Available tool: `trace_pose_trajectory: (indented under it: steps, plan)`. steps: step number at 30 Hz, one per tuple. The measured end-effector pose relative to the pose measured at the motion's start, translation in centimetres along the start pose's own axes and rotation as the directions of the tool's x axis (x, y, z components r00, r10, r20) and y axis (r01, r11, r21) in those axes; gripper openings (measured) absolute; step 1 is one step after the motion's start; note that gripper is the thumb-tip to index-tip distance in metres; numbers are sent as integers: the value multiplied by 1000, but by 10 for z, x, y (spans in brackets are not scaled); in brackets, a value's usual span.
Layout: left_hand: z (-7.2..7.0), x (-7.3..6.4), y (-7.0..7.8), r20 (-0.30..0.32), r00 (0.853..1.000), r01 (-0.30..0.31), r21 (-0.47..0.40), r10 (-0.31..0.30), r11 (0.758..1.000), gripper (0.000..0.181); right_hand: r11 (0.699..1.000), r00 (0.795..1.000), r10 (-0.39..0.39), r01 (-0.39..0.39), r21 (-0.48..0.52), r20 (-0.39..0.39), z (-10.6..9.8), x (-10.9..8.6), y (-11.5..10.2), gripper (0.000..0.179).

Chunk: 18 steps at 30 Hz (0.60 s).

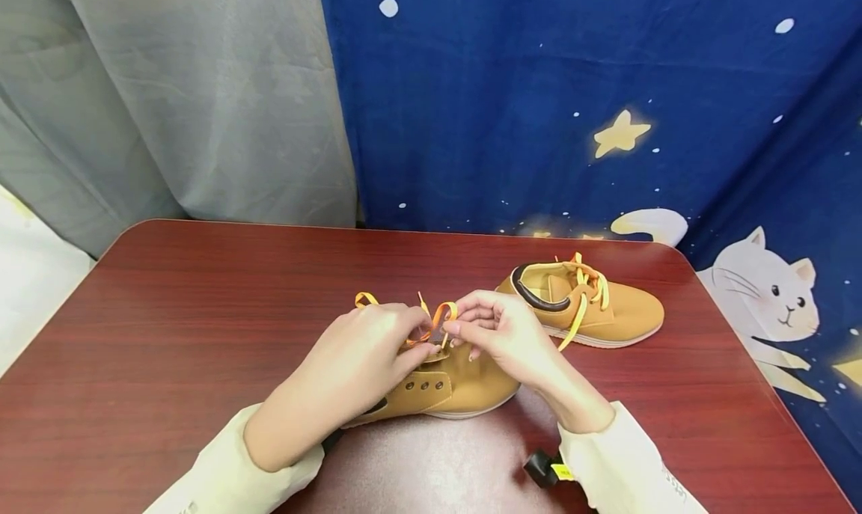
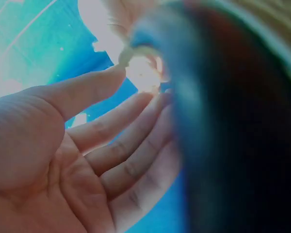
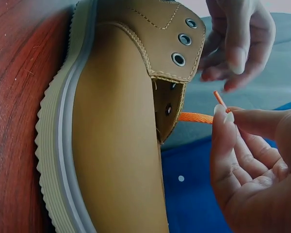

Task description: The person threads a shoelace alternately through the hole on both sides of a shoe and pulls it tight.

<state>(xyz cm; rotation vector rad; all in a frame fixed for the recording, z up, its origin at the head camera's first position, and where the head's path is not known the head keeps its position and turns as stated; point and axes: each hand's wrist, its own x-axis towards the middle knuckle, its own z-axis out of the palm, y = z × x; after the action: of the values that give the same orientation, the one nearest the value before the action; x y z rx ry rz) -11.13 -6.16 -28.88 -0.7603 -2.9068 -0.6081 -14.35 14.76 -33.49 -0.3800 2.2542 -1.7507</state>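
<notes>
A tan shoe (image 1: 485,379) stands on the table under both hands, its toe to the right. Three bare eyelets (image 3: 178,59) show along its near flap. My right hand (image 1: 508,331) pinches an orange shoelace (image 3: 196,117) close to its tip, between thumb and index finger. That lace runs out from behind the far flap and arches in a small loop in the head view. Over the shoe's opening is my left hand (image 1: 367,349), its fingers loosely bent beside the lace. The left wrist view shows its thumb (image 2: 94,90) extended near the shoe's blurred dark collar.
A matching tan shoe (image 1: 626,308) with yellow-orange laces stands behind my right hand. A small black object with a yellow tag (image 1: 542,469) is by the right sleeve. Grey and blue curtains (image 1: 505,110) hang behind the table's (image 1: 202,289) far edge.
</notes>
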Motion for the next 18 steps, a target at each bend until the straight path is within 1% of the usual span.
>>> trace_pose_trajectory:
  steps: [2,7,9,11,15,16,18]
  plan:
    - [1,-3,2,5,1000,-19,18,19,1000,10,1000,1000,4,-4,14,12,0,-1,-1,18]
    - [7,-10,2,4,993,-118,59,118,991,14,998,999,-4,2,57,37,2,-9,-3,19]
    - [9,-12,0,6,991,-134,62,134,989,14,998,999,-20,17,64,44,1,-14,-3,20]
    - [10,-13,0,22,992,-126,57,125,990,14,998,998,-40,37,54,49,1,-19,-2,19]
    - [11,-13,1,93,992,-89,16,87,996,16,998,997,-69,69,2,25,2,-31,3,17]
    - [11,-13,1,113,990,-82,0,81,997,21,997,997,-79,79,-17,12,2,-34,4,16]
    - [11,-11,0,144,988,-47,-49,54,998,31,994,995,-96,94,-63,-27,5,-40,7,14]
